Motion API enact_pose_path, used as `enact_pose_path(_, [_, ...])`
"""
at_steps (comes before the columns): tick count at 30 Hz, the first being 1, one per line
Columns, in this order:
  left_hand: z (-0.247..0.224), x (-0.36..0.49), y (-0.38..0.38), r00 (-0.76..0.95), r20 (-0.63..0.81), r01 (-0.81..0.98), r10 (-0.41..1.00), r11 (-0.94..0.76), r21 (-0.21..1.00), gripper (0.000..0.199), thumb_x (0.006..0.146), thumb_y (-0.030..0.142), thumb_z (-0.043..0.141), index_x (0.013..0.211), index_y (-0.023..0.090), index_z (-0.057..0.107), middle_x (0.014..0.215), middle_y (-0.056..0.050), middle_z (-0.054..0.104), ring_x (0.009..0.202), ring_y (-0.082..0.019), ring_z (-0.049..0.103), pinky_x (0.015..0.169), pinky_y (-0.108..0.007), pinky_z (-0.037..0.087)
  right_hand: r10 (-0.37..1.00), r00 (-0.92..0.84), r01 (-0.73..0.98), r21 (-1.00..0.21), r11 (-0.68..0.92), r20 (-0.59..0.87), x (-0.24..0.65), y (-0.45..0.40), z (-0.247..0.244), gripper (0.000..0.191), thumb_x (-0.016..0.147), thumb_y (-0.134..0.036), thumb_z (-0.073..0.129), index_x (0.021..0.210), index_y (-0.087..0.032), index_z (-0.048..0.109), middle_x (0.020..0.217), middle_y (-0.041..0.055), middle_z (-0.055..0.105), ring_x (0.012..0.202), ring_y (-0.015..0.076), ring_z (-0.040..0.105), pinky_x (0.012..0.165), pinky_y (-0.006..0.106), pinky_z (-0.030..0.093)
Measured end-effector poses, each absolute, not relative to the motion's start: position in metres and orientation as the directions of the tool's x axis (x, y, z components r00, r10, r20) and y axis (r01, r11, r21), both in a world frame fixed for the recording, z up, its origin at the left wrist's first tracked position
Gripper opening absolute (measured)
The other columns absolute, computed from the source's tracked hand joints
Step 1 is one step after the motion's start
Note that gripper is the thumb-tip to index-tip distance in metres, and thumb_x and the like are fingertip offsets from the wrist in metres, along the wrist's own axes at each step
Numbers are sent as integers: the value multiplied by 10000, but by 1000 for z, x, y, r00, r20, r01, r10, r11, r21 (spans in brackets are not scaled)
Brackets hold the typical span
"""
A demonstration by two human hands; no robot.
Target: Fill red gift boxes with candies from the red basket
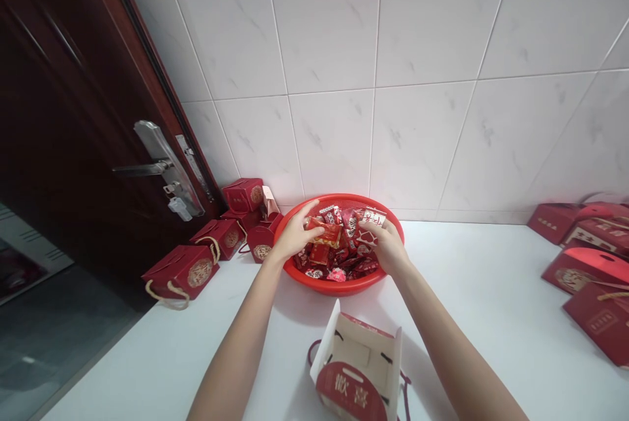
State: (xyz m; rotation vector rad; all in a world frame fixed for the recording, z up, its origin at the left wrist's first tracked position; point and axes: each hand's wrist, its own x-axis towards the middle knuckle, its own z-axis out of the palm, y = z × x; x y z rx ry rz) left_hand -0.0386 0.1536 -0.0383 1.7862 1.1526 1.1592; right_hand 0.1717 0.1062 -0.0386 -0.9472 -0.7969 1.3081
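Both hands are over a red plastic basket (339, 287) heaped with small wrapped candies (346, 260). My left hand (297, 234), at the basket's left side, is closed on a red and gold candy packet (325, 233). At the right side my right hand (388, 247) pinches a red and white candy packet (369, 228). Nearer to me, between my forearms, stands a red gift box (358, 368) with its top open and cord handles at its sides. Its pale inside shows no candy.
Several red gift boxes (189, 270) with rope handles line the left edge by a dark door (88, 113) with a metal handle. More red boxes (590, 270) stand at the right on the white tabletop (466, 277). A tiled wall (334, 48) rises behind the basket.
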Motion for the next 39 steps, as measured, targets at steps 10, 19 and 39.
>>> enact_pose_path(10, [-38, -44, 156, 197, 313, 366, 929, -365, 856, 667, 694, 218, 697, 1355, 200, 606, 1424, -92, 609, 1223, -266, 628, 1056, -395, 490, 995, 97, -404, -915, 11, -31, 172, 107, -40, 335, 547, -367, 815, 792, -204, 654, 685, -9, 655, 618, 154, 577, 512, 251, 461])
enact_pose_path(19, [-30, -42, 151, 173, 287, 651, 942, -328, 685, 305, 693, 151, 583, 948, 194, 745, 1027, -32, 780, 971, -226, 717, 893, -307, 546, 996, 93, -424, -905, 28, -13, 172, 107, -39, 347, 546, -369, 824, 817, -206, 680, 723, -9, 677, 642, 160, 596, 540, 265, 479])
enact_pose_path(39, [-38, -31, 147, 426, 97, 842, 900, -433, 322, 415, 753, 126, 743, 1157, 219, 764, 1147, -94, 740, 1125, -300, 661, 1017, -380, 495, 995, 95, -418, -908, 28, -14, 171, 106, -38, 316, 539, -366, 821, 767, -210, 667, 688, -5, 668, 619, 164, 591, 511, 258, 456])
